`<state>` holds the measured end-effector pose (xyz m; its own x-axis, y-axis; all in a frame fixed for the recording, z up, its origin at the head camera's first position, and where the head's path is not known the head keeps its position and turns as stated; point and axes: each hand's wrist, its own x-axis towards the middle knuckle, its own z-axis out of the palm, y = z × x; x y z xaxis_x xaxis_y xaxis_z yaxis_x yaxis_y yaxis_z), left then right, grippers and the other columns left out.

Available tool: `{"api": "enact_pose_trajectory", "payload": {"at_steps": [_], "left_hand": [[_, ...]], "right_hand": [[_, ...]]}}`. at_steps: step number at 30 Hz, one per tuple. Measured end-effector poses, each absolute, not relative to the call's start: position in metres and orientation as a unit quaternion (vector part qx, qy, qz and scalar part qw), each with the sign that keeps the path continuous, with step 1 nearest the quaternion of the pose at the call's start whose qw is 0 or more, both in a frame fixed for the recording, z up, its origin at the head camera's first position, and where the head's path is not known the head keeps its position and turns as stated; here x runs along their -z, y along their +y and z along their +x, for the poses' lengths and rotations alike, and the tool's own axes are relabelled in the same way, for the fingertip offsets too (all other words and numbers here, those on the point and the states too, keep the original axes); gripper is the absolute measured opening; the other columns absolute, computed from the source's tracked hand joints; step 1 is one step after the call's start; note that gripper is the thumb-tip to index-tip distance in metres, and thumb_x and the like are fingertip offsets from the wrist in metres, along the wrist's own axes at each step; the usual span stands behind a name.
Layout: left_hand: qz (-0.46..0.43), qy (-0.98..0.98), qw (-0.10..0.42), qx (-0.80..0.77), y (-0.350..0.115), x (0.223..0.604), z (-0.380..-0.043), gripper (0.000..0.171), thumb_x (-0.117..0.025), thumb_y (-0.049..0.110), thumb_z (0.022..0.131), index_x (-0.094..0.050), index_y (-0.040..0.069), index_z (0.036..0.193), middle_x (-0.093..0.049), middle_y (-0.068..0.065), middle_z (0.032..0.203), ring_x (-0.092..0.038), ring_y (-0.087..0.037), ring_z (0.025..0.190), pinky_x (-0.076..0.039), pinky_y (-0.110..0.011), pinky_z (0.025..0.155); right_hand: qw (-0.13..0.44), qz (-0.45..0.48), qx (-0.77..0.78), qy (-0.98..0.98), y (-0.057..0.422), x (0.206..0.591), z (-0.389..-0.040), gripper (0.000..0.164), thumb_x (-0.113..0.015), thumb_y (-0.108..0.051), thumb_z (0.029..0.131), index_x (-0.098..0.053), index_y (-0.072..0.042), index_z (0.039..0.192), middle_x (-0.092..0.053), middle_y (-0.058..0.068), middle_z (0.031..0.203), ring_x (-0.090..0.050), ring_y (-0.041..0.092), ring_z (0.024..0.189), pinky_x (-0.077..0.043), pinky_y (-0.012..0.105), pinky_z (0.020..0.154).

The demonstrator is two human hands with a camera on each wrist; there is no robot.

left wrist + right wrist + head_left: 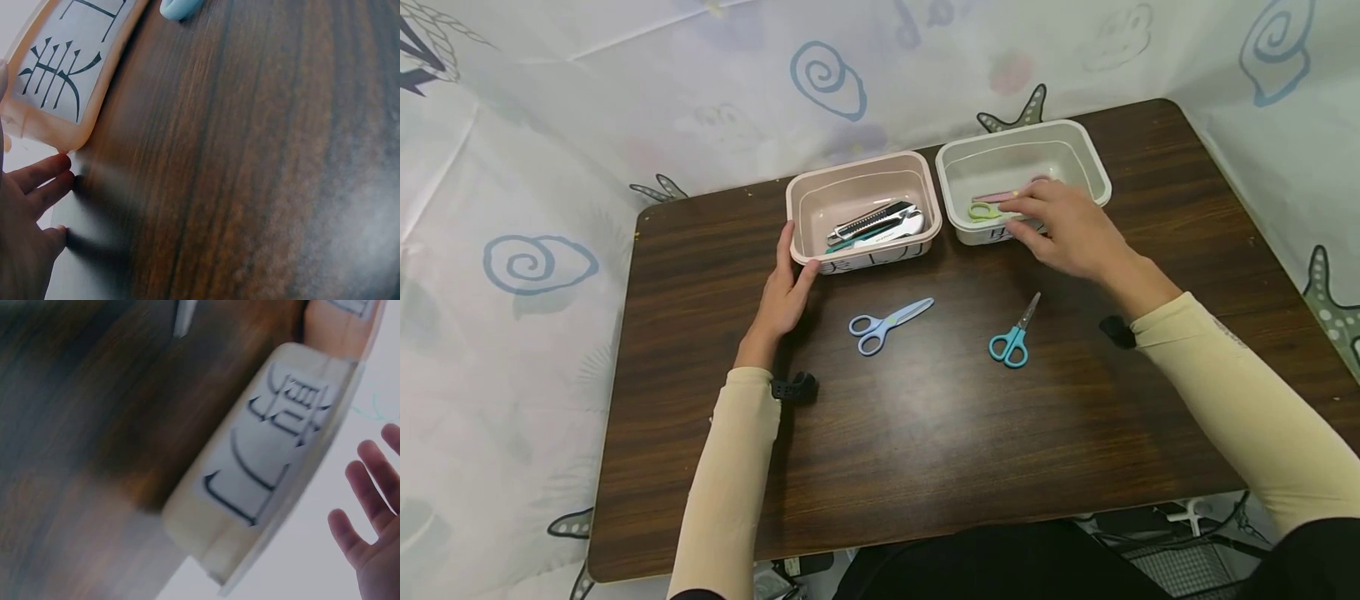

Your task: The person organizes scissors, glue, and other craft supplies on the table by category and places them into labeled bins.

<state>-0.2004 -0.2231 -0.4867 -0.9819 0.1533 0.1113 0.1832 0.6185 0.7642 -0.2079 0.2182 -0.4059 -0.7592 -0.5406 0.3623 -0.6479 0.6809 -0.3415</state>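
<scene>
At the pink bin's (862,167) left front corner is my left hand (784,296), its thumb at the front rim and its fingers along the side. Inside that bin lie several cutters, among them a black-and-silver utility knife (872,221) and a white one (898,231). My right hand (1067,229) reaches over the front rim of the whitish bin (1022,133); its fingers (369,487) are spread with nothing between them. Below its fingertips in the bin are yellow-green-handled scissors (982,211) and pink scissors (995,197), both partly hidden by the hand.
Light blue scissors (891,322) lie on the dark wooden table (910,450) in front of the pink bin. Teal-handled scissors (1015,337) lie further right, blade pointing to the back. Printed white curtains (700,92) hang behind the table.
</scene>
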Motion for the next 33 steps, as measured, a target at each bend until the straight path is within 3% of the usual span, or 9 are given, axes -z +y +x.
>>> {"api": "enact_pose_trajectory", "payload": {"at_steps": [5, 15, 27, 33], "left_hand": [[-0.092, -0.9, 0.017, 0.426, -0.223, 0.487, -0.201, 0.073, -0.048, 0.051, 0.1, -0.004, 0.04, 0.157, -0.024, -0.003, 0.16, -0.032, -0.027, 0.14, -0.024, -0.052, 0.112], [-0.094, -0.9, 0.015, 0.426, -0.224, 0.487, -0.202, 0.073, -0.048, 0.051, 0.1, -0.004, 0.04, 0.157, -0.023, -0.002, 0.16, -0.031, -0.026, 0.141, -0.023, -0.052, 0.112], [-0.097, -0.899, 0.018, 0.426, -0.224, 0.488, -0.201, 0.073, -0.048, 0.05, 0.1, -0.004, 0.039, 0.157, -0.024, -0.003, 0.16, -0.031, -0.025, 0.141, -0.024, -0.052, 0.112], [-0.096, -0.898, 0.017, 0.429, -0.224, 0.488, -0.202, 0.073, -0.048, 0.05, 0.1, -0.004, 0.04, 0.157, -0.024, -0.003, 0.16, -0.032, -0.025, 0.141, -0.024, -0.052, 0.112]], "right_hand": [[0.108, 0.377, -0.237, -0.889, 0.21, 0.402, -0.191, 0.028, -0.07, -0.014, 0.091, -0.07, -0.003, 0.116, -0.064, 0.012, 0.107, -0.057, 0.031, 0.098, -0.042, 0.048, 0.087], [0.026, 0.449, -0.196, -0.871, 0.202, 0.433, -0.152, 0.028, -0.071, -0.005, 0.086, -0.072, -0.007, 0.113, -0.063, 0.007, 0.107, -0.058, 0.024, 0.097, -0.049, 0.042, 0.082], [-0.055, 0.429, -0.168, -0.886, 0.218, 0.461, -0.132, 0.042, -0.061, 0.004, 0.078, -0.071, -0.008, 0.117, -0.06, 0.008, 0.112, -0.056, 0.025, 0.1, -0.046, 0.046, 0.088], [-0.05, 0.421, -0.172, -0.889, 0.22, 0.469, -0.127, 0.039, -0.063, 0.004, 0.079, -0.072, -0.007, 0.115, -0.06, 0.009, 0.113, -0.055, 0.027, 0.101, -0.045, 0.048, 0.089]]}}
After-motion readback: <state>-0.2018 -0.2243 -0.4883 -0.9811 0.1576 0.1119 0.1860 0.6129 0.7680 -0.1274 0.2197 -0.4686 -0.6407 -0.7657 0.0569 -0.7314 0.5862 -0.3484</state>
